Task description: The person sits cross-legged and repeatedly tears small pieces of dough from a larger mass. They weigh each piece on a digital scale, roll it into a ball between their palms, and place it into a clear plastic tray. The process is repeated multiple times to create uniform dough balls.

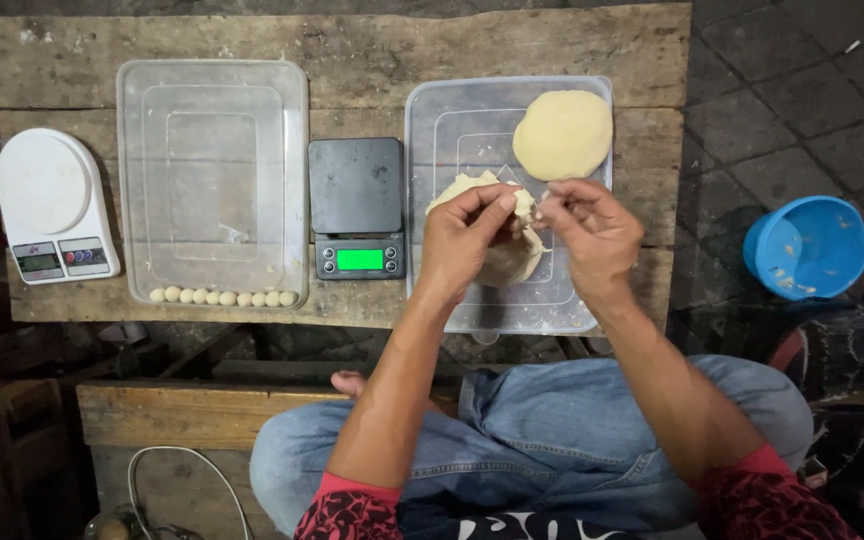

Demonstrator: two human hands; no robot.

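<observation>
My left hand pinches the top of a torn lump of pale dough that lies in the right clear plastic tray. My right hand hovers just beside it, its fingertips pinched on a small bit of dough pulled from the lump. A second, round smooth dough ball rests in the same tray's far right corner. The left clear tray holds a row of several small dough balls along its near edge.
A black digital scale with a lit green display sits between the trays. A white kitchen scale stands at the left end of the wooden plank table. A blue plastic bucket sits on the paved floor at right.
</observation>
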